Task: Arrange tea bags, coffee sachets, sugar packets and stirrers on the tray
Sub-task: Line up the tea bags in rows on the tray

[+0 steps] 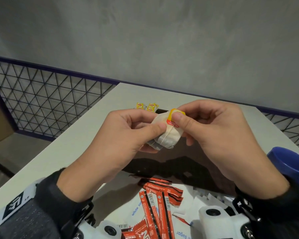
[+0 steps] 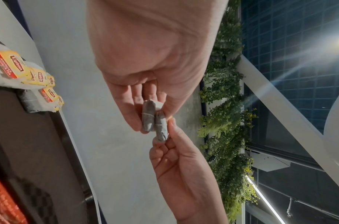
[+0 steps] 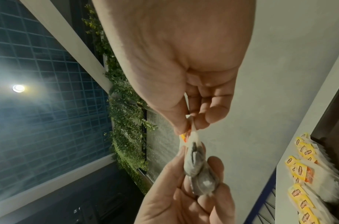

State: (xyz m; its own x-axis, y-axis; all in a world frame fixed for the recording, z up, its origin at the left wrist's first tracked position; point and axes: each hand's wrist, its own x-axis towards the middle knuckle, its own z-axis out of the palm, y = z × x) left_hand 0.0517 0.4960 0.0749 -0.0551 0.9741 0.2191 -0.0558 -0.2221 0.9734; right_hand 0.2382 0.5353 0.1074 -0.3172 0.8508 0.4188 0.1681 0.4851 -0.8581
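Left hand [image 1: 128, 133]: grips tea bags [image 1: 162, 135], above tray [image 1: 197, 163].
Right hand [image 1: 214, 131]: pinches yellow tag [image 1: 175, 113].
Placed row [image 1: 147, 106]: tray's far-left corner, nearer left hand.

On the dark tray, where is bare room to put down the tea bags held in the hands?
The dark tray is bare between the tea bags already laid at its far edge and the red coffee sachets at its near edge. Both hands hold tea bags over that patch. The near table, with sachets and white sugar packets, is crowded.
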